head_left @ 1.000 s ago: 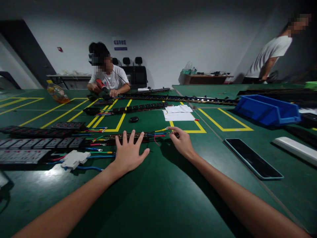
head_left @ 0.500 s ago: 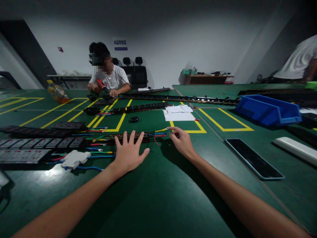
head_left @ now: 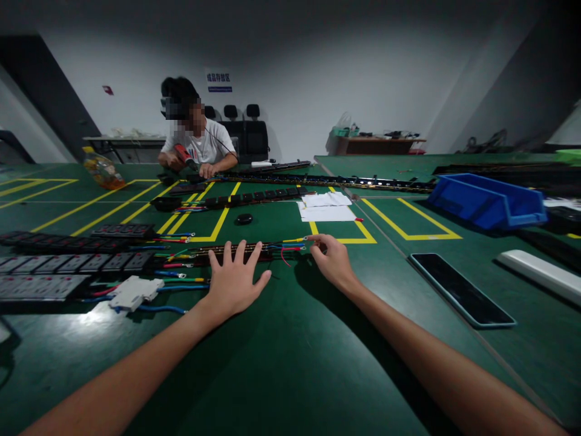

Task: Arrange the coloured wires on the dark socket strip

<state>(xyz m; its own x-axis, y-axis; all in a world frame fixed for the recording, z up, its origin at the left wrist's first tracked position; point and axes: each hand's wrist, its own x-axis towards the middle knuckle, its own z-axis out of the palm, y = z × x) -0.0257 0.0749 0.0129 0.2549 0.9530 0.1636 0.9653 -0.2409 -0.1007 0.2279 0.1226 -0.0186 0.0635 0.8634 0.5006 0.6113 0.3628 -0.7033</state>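
My left hand (head_left: 236, 280) lies flat on the green table (head_left: 290, 363), fingers spread, its fingertips resting on a long dark strip (head_left: 236, 249) with coloured wires. My right hand (head_left: 330, 259) sits at the strip's right end with fingers curled, pinching the tip of a yellow wire (head_left: 295, 240). Red and blue wire ends (head_left: 285, 249) fan out just left of that hand.
Black socket strips (head_left: 54, 261) and a white breaker (head_left: 132, 292) lie at the left. White papers (head_left: 327, 207), a blue bin (head_left: 488, 200), a dark flat panel (head_left: 460, 289) and a white bar (head_left: 538, 276) are to the right. A seated person (head_left: 196, 142) works across the table.
My right hand has closed its fingers a little on the yellow wire's end. The standing person at the far right has moved out of view. My left hand stays put.
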